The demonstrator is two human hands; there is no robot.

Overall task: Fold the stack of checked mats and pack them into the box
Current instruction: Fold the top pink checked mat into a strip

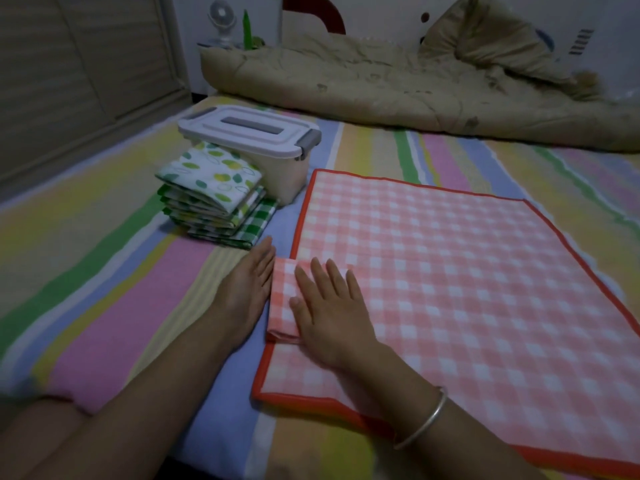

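A large pink-and-white checked mat (450, 271) with an orange border lies spread flat on the striped bed. A small folded pink checked mat (282, 299) sits on its left edge. My right hand (329, 306) presses flat on this folded piece with fingers straight. My left hand (247, 282) lies flat beside it on the sheet, its fingers against the folded piece's left edge. A stack of folded green patterned and checked mats (214, 199) stands to the upper left. Behind it is the white plastic box (249, 133) with a grey-latched lid, shut.
A rumpled beige quilt (398, 84) and a pillow (491, 39) lie across the far end of the bed. A small fan (223, 22) stands beyond it. A wooden wall panel (69, 71) runs along the left side. The striped sheet (104, 271) covers the bed.
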